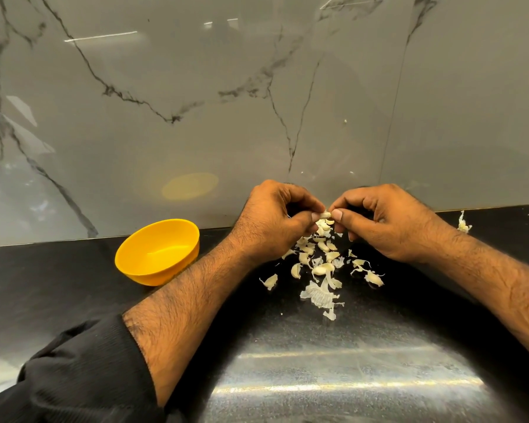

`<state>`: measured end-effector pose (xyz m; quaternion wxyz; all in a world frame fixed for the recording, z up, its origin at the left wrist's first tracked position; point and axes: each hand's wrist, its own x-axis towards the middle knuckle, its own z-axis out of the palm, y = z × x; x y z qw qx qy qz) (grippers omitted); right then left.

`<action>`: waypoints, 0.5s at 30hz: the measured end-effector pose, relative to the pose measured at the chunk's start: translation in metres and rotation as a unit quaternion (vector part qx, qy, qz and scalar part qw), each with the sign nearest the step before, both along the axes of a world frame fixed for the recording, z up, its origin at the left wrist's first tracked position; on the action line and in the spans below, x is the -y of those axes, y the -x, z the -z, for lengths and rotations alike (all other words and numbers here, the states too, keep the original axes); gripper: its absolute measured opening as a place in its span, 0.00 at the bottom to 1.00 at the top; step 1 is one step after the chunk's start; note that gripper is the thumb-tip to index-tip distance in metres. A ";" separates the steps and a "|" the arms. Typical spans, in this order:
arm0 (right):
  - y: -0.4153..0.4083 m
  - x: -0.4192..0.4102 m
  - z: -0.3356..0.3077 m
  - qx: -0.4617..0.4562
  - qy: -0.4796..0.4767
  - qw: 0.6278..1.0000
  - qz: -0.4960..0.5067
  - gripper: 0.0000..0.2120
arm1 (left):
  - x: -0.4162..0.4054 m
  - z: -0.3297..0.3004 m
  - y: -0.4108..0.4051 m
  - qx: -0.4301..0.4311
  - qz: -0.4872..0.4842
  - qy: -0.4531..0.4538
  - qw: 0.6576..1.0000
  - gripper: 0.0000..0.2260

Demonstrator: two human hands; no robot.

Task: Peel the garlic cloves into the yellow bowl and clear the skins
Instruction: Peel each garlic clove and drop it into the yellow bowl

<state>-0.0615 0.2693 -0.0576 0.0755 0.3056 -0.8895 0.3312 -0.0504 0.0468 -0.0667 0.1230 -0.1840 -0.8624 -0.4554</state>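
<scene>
Garlic clove (325, 214) pinched between left hand (275, 221) and right hand (388, 222), yellow bowl (157, 251) unmarked, no readable writing

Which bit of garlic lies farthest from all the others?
The pale garlic scrap at the far right of the black counter, near the wall. The rest cluster below the hands.

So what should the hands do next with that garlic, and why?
Probably keep pulling the skin off the clove pinched between the left hand and the right hand, then drop it into the yellow bowl. The bowl looks empty, and cloves and skins lie mixed on the counter.
</scene>
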 end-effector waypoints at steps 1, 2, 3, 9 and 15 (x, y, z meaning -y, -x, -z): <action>0.000 0.000 0.000 0.000 -0.002 1.000 -0.002 0.07 | 0.000 0.000 0.000 -0.002 0.001 0.000 1.000 0.05; 0.000 0.000 -0.001 0.000 -0.004 1.000 -0.003 0.07 | 0.000 0.000 0.000 -0.003 0.002 -0.001 1.000 0.05; 0.000 0.000 -0.001 -0.001 -0.008 1.000 -0.002 0.07 | 0.000 0.000 0.000 -0.002 0.002 -0.001 1.000 0.05; 0.000 0.001 0.000 0.000 -0.013 1.000 -0.002 0.07 | -0.001 0.001 0.000 0.000 0.001 -0.004 1.000 0.05; 0.000 0.001 0.001 0.002 -0.001 1.000 0.002 0.07 | -0.001 0.001 -0.001 0.004 -0.003 -0.022 1.000 0.05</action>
